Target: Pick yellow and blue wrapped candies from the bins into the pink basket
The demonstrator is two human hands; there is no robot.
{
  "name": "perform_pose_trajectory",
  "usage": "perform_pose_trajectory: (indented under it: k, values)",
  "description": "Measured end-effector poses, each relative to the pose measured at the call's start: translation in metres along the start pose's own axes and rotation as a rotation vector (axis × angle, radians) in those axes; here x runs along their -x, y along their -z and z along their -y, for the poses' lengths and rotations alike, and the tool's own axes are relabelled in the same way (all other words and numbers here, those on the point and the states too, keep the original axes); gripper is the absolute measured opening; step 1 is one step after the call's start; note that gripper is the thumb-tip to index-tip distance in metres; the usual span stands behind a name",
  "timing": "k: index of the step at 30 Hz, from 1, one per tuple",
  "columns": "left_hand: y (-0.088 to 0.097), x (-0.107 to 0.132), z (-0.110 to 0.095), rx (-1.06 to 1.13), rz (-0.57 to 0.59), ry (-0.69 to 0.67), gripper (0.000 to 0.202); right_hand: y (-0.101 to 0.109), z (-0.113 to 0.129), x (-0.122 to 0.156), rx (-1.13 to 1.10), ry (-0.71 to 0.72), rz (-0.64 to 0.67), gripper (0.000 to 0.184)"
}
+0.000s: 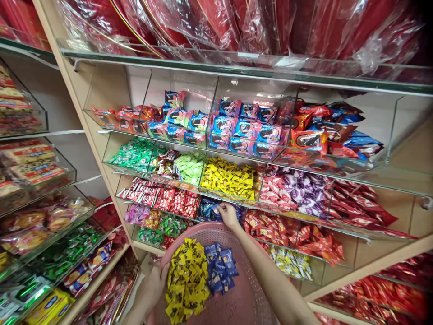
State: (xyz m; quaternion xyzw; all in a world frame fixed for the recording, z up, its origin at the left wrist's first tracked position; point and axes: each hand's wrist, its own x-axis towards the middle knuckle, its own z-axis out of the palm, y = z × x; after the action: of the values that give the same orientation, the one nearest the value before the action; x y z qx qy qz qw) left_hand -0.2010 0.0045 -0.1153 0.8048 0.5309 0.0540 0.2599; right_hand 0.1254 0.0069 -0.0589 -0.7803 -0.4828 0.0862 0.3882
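My left hand (152, 285) is closed on the left rim of a pink plastic basket (248, 275) with small holes in its wall. Inside, a heap of yellow-wrapped candies (187, 282) fills the left side, beside a smaller pile of blue-wrapped candies (220, 267). Beyond the far rim, my right hand (228, 215) reaches into a shelf compartment of dark blue-wrapped candies (209, 210). Its fingers are bent and pressed together among the wrappers; what they hold is hidden. Just above it lies a compartment of yellow-wrapped candies (228, 178).
Glass-fronted shelves (338, 169) rise in tiers ahead, split by clear dividers. Red candy packets (270, 228) lie right of my right hand, red-and-white packets (181, 201) left of it. Another snack shelf (37, 194) stands at left. Plastic-wrapped red goods (270, 27) hang over the top shelf.
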Motion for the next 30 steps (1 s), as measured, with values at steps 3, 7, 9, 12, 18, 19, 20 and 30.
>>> perform_pose_trajectory:
  k: [3, 7, 9, 12, 18, 19, 20, 30]
  values:
    - [-0.001, -0.001, 0.001, -0.029, -0.007, 0.021, 0.045, 0.01, -0.003, 0.024, -0.215, -0.022, -0.071, 0.031]
    - [-0.003, -0.001, 0.002, -0.044, -0.002, 0.025, 0.046, 0.008, -0.02, 0.067, -0.381, -0.066, 0.073, 0.027]
    - [-0.002, -0.001, 0.001, -0.044, -0.003, 0.022, 0.044, 0.001, -0.032, 0.084, -0.326, -0.103, 0.146, 0.02]
    - [0.002, 0.001, -0.003, -0.051, -0.005, 0.011, 0.041, -0.009, -0.045, 0.099, -0.159, -0.172, 0.2, 0.008]
    - [0.01, 0.006, -0.012, -0.063, 0.017, 0.025, 0.038, -0.002, -0.031, 0.105, 0.33, -0.139, 0.145, 0.023]
    - [0.011, 0.006, -0.012, -0.06, 0.019, 0.031, 0.039, 0.002, -0.025, 0.104, 0.39, -0.136, 0.139, 0.023]
    - [0.01, 0.006, -0.012, -0.056, 0.017, 0.038, 0.04, 0.007, -0.019, 0.102, 0.434, -0.13, 0.137, 0.023]
    - [0.009, 0.006, -0.012, -0.035, 0.051, 0.051, 0.043, 0.039, 0.006, 0.028, 0.845, -0.1, 0.135, 0.03]
